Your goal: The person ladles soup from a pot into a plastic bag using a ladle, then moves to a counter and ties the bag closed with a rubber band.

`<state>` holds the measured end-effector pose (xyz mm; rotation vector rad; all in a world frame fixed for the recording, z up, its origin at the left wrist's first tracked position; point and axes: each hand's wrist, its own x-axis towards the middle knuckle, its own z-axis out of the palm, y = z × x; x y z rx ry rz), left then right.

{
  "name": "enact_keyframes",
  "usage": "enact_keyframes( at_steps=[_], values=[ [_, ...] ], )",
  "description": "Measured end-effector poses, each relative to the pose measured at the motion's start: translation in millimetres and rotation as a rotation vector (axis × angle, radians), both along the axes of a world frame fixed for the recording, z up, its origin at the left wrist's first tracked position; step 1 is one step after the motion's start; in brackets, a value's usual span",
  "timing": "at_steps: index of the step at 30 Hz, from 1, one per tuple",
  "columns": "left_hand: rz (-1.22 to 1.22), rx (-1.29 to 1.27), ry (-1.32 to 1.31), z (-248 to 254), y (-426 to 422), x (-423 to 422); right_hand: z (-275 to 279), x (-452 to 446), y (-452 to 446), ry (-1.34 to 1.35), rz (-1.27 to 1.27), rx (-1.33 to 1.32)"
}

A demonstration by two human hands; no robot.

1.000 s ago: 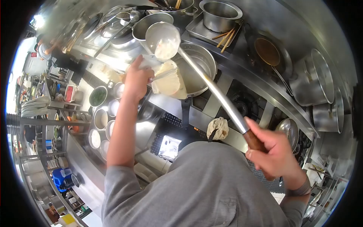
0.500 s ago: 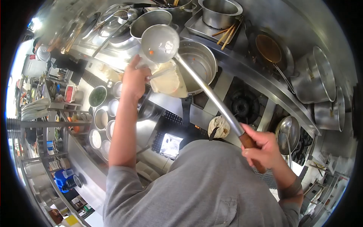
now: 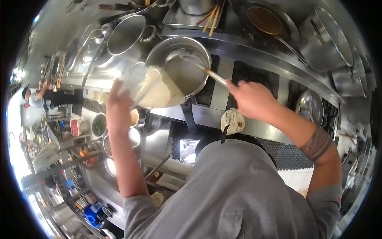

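Note:
My left hand [image 3: 120, 107], a little blurred, is closed around the handle of a clear container [image 3: 169, 92] with a creamy, pale content in it. The container is tilted beside the near left rim of a large steel pot [image 3: 207, 59]. My right hand [image 3: 250, 97] grips the long handle of a ladle [image 3: 217, 77]. The ladle's bowl is down inside the pot, partly blurred. A dark pan handle [image 3: 188, 113] sticks out below the pot.
Another steel pot [image 3: 126, 36] stands at the back left. Chopsticks [image 3: 213, 22] lie on a tray behind the pot. A crumpled cloth [image 3: 232, 120] is at the stove's front edge. Pans and pots line the right. A co-worker [image 3: 36, 97] stands far left.
The ladle has gone from above the container down into the pot. My right hand has moved up and left along with it. The view has shifted, and my left hand and container sit lower.

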<state>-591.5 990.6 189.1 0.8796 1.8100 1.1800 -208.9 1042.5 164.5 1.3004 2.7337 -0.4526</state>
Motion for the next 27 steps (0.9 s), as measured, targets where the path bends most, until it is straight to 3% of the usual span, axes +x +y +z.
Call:
enact_keyframes(
  at_steps=[5,7,14,20,27],
  values=[
    [-0.049,-0.025,0.051,-0.6,-1.3,-6.8,-13.5,-22.5,28.0,-0.139,0.199,0.019],
    [-0.072,-0.057,0.103,-2.1,-0.8,-7.0,-0.1,-23.2,50.6,-0.250,0.241,-0.099],
    [-0.070,0.052,-0.005,-1.5,1.5,-6.4,106.3,-6.7,97.0,-0.446,0.369,0.012],
    [-0.049,0.081,-0.041,-7.3,-2.0,-6.5,52.4,-24.9,124.2,-0.306,0.339,0.124],
    [-0.019,0.012,-0.062,-2.7,-5.5,-3.1,104.4,-54.7,128.3,-0.474,0.328,0.064]
  ],
)
